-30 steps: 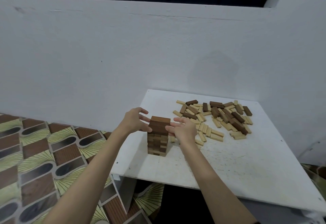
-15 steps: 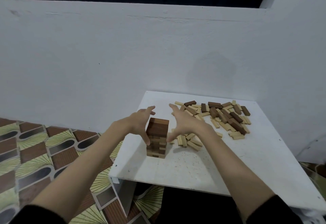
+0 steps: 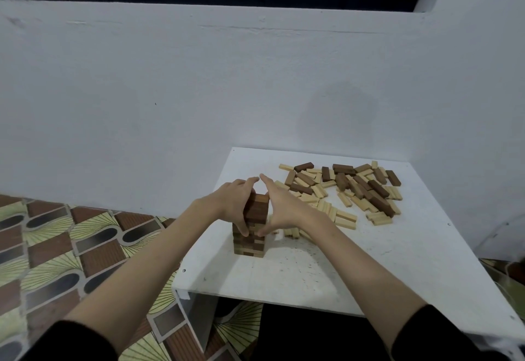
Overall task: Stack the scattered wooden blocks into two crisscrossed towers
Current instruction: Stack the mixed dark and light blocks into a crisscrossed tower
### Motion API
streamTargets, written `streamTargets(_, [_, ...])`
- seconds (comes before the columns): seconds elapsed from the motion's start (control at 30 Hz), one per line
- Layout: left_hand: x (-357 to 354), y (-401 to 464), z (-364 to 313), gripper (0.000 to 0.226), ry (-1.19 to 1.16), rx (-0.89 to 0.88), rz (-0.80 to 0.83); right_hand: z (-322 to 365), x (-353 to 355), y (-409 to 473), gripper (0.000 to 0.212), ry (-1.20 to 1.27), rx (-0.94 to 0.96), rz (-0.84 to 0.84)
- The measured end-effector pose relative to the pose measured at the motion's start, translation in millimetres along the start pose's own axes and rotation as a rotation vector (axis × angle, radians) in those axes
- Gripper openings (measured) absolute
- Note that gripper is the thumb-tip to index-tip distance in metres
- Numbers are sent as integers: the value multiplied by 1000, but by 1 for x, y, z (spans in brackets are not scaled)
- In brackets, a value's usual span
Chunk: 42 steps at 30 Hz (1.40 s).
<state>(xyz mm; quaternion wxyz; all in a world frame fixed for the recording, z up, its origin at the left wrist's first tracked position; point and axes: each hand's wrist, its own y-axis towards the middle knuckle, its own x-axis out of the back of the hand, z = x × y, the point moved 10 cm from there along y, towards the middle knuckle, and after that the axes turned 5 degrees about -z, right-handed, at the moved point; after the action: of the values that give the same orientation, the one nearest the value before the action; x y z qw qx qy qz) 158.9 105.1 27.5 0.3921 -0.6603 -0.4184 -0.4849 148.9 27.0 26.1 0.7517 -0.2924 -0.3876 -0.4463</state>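
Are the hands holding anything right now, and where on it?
Both hands press the block tower from opposite sides: the left hand on its left face, the right hand on its right, fingers straight.

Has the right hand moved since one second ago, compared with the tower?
Yes. The right hand opened wider and now presses flat against the tower's right side, fingertips reaching beyond its top; the tower stands where it stood.

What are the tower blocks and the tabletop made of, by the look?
Tower: wood, probably; dark brown and pale tan blocks, matte, faint grain. Loose blocks: same two tones. Tabletop: white painted or laminated board, scuffed and speckled; core material unclear.
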Motion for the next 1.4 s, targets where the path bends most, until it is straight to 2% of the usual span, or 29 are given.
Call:
streamTargets(0.63, [-4,5,0,128,27,10,-3,-5,-3,6,130,18,-1,-32])
streamTargets(0.87, [-2,1,18,143,51,37,43,-8,-2,3,136,37,-16,0])
streamTargets(1.4, [-1,-2,29,134,8,89,48,-4,-1,4,133,4,-7,-16])
